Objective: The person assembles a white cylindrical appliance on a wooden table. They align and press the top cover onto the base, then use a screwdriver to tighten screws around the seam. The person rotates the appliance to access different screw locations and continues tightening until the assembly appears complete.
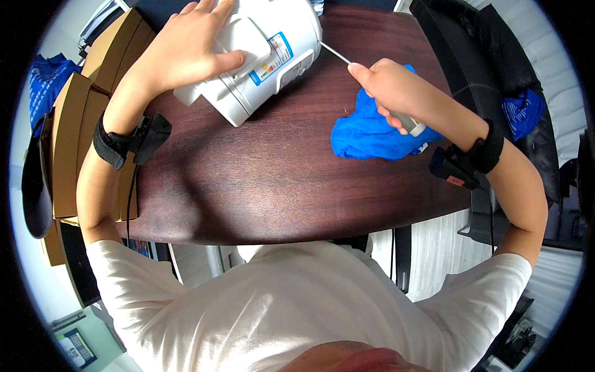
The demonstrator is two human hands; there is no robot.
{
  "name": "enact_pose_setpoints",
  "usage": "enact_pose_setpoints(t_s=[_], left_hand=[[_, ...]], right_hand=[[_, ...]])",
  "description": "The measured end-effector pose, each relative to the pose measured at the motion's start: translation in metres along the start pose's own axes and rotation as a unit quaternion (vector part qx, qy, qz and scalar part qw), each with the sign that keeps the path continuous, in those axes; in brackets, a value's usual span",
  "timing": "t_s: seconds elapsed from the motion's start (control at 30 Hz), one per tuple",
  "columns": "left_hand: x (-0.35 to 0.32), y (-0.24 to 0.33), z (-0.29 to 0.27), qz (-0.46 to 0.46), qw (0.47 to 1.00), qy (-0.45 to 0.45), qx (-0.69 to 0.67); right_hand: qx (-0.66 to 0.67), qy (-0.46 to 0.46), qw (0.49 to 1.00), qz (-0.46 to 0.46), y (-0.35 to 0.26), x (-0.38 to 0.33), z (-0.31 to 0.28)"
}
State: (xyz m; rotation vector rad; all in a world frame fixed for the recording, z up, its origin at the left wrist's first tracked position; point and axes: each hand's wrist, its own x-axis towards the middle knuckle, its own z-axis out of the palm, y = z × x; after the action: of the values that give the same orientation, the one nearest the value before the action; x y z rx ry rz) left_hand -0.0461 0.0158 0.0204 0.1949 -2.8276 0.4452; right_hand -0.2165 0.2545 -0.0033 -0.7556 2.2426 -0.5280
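A white, rounded electric appliance (294, 28), shaped like a hot-water pot, lies on its side at the far left-middle of the dark wooden table (279, 186). It carries a blue-edged label. My left hand (186, 46) rests on its side with the fingers spread and the thumb apart, near a raised panel. My right hand (393, 87) is closed round the grey-green handle of a screwdriver (334, 52). The thin metal shaft points up and left, its tip at the appliance's right end. Whether the tip sits in a screw cannot be seen.
Below my right hand lies a crumpled blue cloth (362, 133). Cardboard boxes (74, 142) stand along the table's left side. A black sofa (458, 68) is on the right, with another blue cloth (524, 115) on it. A clear item (318, 6) stands at the far edge.
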Motion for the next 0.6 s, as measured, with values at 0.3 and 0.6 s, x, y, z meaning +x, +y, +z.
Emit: enact_pose_setpoints(t_s=[0.3,0.6], left_hand=[[0.000,0.000,0.001,-0.002,1.000,0.003,-0.010],[0.002,-0.006,0.000,-0.002,1.000,-0.002,-0.018]], right_hand=[[-0.028,0.037,0.999,-0.005,-0.002,-0.001,0.002],[-0.106,0.112,0.986,-0.068,-0.002,0.007,0.007]])
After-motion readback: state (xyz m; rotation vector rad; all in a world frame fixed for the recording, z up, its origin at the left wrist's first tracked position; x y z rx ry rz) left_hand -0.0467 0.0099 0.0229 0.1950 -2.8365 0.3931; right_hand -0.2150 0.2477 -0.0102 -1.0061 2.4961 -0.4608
